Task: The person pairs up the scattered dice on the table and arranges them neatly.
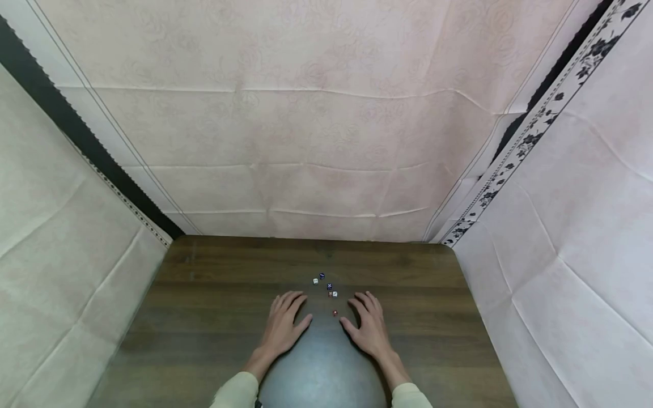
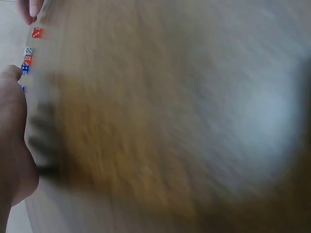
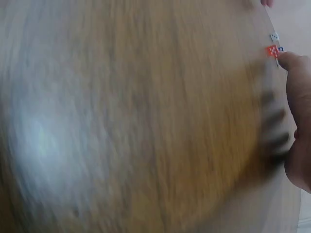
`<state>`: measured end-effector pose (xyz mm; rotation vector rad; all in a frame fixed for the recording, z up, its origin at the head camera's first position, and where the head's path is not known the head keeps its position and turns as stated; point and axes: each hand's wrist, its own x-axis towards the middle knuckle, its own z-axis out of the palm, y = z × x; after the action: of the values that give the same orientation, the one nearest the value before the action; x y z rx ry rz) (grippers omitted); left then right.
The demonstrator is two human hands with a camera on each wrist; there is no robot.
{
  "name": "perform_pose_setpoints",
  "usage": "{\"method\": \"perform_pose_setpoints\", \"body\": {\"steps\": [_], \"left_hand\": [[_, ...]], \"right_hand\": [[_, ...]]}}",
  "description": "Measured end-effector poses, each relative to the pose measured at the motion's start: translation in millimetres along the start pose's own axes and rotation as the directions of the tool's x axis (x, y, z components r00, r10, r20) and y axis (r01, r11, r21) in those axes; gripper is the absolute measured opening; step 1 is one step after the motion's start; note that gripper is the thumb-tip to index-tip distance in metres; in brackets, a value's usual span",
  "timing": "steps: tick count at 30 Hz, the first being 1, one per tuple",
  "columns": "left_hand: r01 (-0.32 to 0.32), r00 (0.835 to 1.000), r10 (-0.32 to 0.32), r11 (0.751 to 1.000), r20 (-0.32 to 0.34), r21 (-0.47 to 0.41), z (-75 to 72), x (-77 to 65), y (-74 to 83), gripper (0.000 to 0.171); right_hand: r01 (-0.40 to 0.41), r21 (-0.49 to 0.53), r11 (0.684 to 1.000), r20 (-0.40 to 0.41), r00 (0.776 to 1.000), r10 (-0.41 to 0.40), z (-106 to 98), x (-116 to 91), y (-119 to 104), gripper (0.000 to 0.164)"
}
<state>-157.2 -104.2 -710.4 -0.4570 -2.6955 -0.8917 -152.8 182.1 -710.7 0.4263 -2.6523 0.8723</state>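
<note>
Several small dice lie in a loose group on the wooden table. Farthest out in the head view are a blue die (image 1: 322, 276) and a white die (image 1: 315, 281). Nearer, another blue die (image 1: 329, 287) sits behind a red die and a second white die (image 1: 334, 294) that are side by side. A lone red die (image 1: 335, 313) lies closest, between the thumbs. My left hand (image 1: 283, 326) is left of the dice, fingers extended and thumb apart, holding nothing. On the other side my right hand (image 1: 371, 328) has the same relaxed, spread pose, also holding nothing.
The wooden table (image 1: 204, 306) has rounded far corners and a bright reflection between the forearms. A pale patterned cloth (image 1: 316, 130) hangs behind it. White cloths hang along the left (image 1: 66, 238) and right (image 1: 556, 238) sides.
</note>
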Motion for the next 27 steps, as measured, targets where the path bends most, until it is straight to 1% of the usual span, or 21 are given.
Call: {"method": "perform_pose_setpoints", "body": {"steps": [5, 8, 11, 15, 21, 27], "left_hand": [[-0.029, 0.999, 0.028, 0.998, -0.030, -0.050, 8.4, 13.8, 7.7, 0.045], [-0.043, 0.998, 0.040, 0.997, -0.047, -0.059, 14.3, 21.3, 10.6, 0.041], [-0.070, 0.995, 0.066, 0.996, -0.071, -0.056, 19.3, 28.4, 13.3, 0.036], [-0.093, 0.993, 0.089, 0.994, -0.081, -0.056, 25.3, 36.4, 16.5, 0.030], [-0.060, 0.998, 0.058, 0.996, -0.035, -0.069, 33.5, 44.8, 19.3, 0.025], [-0.053, 0.998, 0.051, 0.997, -0.035, -0.056, 40.4, 51.8, 21.0, 0.022]], "right_hand": [[0.040, 0.046, 0.998, -0.062, 0.997, -0.037, 7.6, 2.0, -7.7, 0.045], [0.073, 0.064, 0.995, -0.095, 0.993, -0.067, 12.8, 3.3, -10.9, 0.039], [0.086, 0.069, 0.994, -0.117, 0.990, -0.077, 18.0, 4.7, -13.4, 0.035], [0.055, 0.086, 0.995, -0.119, 0.992, -0.044, 22.3, 5.9, -17.2, 0.033], [-0.010, 0.098, 0.995, -0.093, 0.996, 0.019, 26.1, 6.6, -21.0, 0.030], [-0.036, 0.075, 0.997, -0.102, 0.994, 0.043, 31.4, 6.6, -20.0, 0.027]]}}
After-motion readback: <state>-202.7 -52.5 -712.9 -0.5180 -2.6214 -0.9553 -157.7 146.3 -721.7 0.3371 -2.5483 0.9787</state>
